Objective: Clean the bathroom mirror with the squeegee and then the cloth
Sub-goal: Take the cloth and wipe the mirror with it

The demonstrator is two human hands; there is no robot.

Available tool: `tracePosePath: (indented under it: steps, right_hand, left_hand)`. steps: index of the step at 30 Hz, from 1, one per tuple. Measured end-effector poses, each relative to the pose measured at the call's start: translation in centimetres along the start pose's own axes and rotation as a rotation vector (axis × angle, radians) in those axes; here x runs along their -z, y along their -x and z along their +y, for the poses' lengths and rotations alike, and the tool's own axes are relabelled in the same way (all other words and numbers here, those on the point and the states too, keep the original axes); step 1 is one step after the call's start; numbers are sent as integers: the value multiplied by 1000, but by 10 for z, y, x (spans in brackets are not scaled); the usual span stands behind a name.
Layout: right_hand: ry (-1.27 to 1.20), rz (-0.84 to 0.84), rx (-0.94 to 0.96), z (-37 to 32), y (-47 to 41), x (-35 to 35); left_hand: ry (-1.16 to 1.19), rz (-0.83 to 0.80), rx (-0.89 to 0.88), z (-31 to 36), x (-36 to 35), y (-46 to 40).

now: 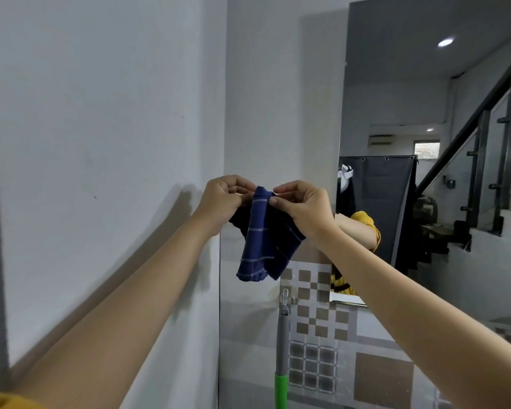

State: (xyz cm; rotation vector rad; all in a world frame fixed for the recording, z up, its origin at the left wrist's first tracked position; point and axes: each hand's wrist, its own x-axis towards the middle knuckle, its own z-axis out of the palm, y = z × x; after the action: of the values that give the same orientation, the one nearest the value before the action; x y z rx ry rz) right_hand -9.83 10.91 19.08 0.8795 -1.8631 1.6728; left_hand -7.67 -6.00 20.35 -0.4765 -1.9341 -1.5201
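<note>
A dark blue cloth (261, 240) with thin pale stripes hangs folded in front of the wall corner. My left hand (223, 200) and my right hand (303, 209) both pinch its top edge, close together, at about chest height. The mirror (425, 98) is on the wall to the right and reflects a stair rail, a grey curtain and a yellow sleeve. Below the cloth, a grey handle with a green grip (282, 358) hangs from a clear wall hook (285, 296); its head is out of view, so I cannot tell if it is the squeegee.
A plain white wall (101, 113) fills the left. Patterned brown and grey tiles (322, 326) cover the wall under the mirror. A thin ledge (348, 301) runs along the mirror's lower edge.
</note>
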Motion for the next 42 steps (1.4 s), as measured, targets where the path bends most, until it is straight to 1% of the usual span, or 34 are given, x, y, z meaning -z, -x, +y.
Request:
tracePosePath:
  steps: [3, 6, 9, 12, 14, 18, 22, 26, 30, 33, 36, 38, 39, 42]
  right_hand:
    - [-72, 5, -35, -13, 12, 6]
    - [-156, 87, -86, -21, 25, 15]
    - [-226, 175, -116, -27, 36, 27]
    - [-196, 222, -95, -33, 42, 39]
    - [-190, 252, -84, -37, 46, 46]
    - [-195, 279, -64, -42, 52, 62]
    - [-140, 276, -2, -45, 58, 84]
    - [-3, 209, 47, -41, 63, 109]
    - [119, 11, 40, -35, 73, 134]
    - [17, -123, -1, -38, 85, 157]
    - [-44, -126, 12, -45, 89, 183]
    - [-78, -126, -2, -53, 90, 202]
    - [-108, -152, -38, -57, 91, 212]
    - [-215, -317, -199, -67, 94, 241]
  left_hand:
    - [24, -80, -17, 18, -6, 13]
    - [12, -202, 2, 37, -11, 24]
    - [-130, -287, 56, 61, -17, 36]
    - [-199, -332, -28, 78, -30, 46]
    - [-217, -312, -77, 85, -42, 52]
    - [-298, -197, -155, 92, -63, 58]
    - [-235, -220, -165, 99, -74, 62]
    - [-187, -236, -124, 107, -88, 63]
    - [-105, -288, -81, 121, -104, 65]
    - [-33, -382, -24, 132, -114, 62]
    - [-1, -488, 14, 138, -127, 60]
    - [2, -484, -5, 138, -140, 58]
    - [9, -468, -18, 138, -147, 57]
    - [33, -416, -40, 138, -172, 55]
